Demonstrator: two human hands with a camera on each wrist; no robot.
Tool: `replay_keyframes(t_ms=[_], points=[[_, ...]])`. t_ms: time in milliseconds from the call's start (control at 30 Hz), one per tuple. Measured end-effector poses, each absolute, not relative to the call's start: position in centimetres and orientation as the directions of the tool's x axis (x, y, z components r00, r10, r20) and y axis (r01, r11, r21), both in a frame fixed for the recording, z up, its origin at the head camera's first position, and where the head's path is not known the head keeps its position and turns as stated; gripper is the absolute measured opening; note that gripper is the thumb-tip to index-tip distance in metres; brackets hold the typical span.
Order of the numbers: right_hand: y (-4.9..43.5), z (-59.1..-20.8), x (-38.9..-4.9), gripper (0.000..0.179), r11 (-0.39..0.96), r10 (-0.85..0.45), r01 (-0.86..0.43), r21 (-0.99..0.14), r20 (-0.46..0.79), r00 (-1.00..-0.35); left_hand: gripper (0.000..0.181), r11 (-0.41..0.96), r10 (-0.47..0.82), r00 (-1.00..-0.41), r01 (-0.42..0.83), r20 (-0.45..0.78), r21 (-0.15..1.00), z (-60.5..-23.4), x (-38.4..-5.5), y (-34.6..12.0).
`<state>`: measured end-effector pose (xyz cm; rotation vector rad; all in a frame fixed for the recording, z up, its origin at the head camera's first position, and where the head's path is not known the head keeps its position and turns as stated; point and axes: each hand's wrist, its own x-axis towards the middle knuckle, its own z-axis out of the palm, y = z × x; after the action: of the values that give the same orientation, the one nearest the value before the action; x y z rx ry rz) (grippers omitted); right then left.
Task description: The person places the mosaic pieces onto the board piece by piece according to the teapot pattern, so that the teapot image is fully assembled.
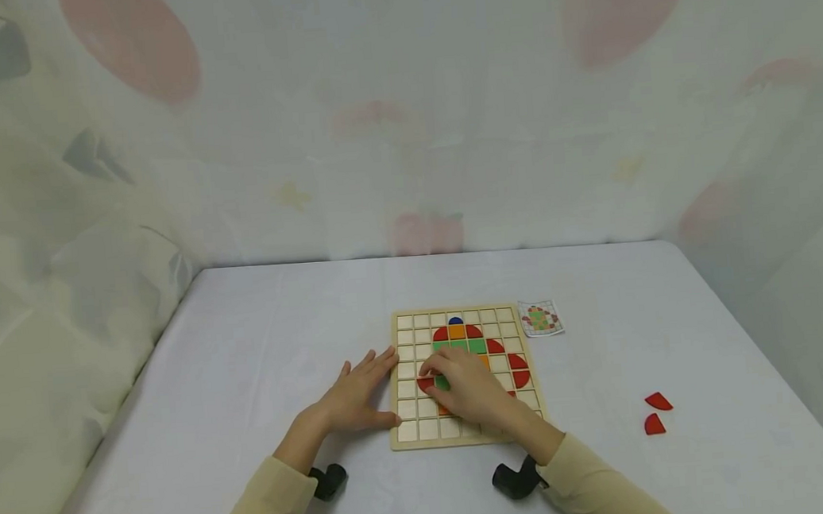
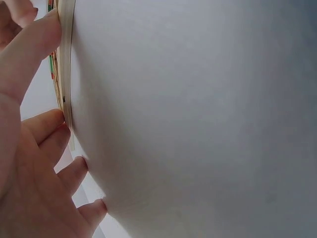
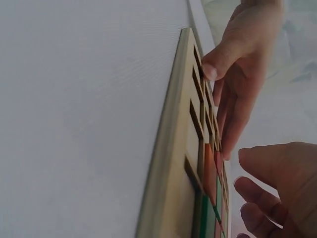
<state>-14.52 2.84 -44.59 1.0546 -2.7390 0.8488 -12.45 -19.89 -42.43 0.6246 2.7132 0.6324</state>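
A wooden grid board (image 1: 408, 431) lies on the table, with red, green, orange and blue pieces set in several of its cells. My left hand (image 1: 355, 392) rests at the board's left edge, its thumb and fingers spread and touching the rim. Over the middle of the board, my right hand (image 1: 467, 384) bends its fingers down beside a red quarter-round piece (image 1: 426, 384). Between its thumb and fingers (image 3: 265, 198) in the right wrist view there is a gap, with no piece visible there. That hand hides several cells.
Two loose red pieces (image 1: 657, 401) lie on the table at the right. A small printed card (image 1: 541, 318) with a coloured grid pattern sits by the board's upper right corner. A dark camera mount (image 1: 516, 479) hangs under the right wrist, another (image 1: 329, 482) under the left.
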Motion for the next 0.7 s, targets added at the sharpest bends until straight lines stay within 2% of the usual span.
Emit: replay_keyframes(t_ms=[400, 700], points=[[5.9, -43.2, -14.0, 0.016, 0.534, -0.557, -0.611, -0.584, 0.301, -0.774, 0.091, 0.812, 0.469, -0.865, 0.342, -0.18, 0.473, -42.8, -12.5, -20.0], [10.0, -43.4, -13.0, 0.018, 0.553, -0.519, -0.612, -0.566, 0.341, -0.784, 0.091, 0.819, 0.459, -0.869, 0.333, -0.185, 0.467, -42.7, -12.5, -19.9]])
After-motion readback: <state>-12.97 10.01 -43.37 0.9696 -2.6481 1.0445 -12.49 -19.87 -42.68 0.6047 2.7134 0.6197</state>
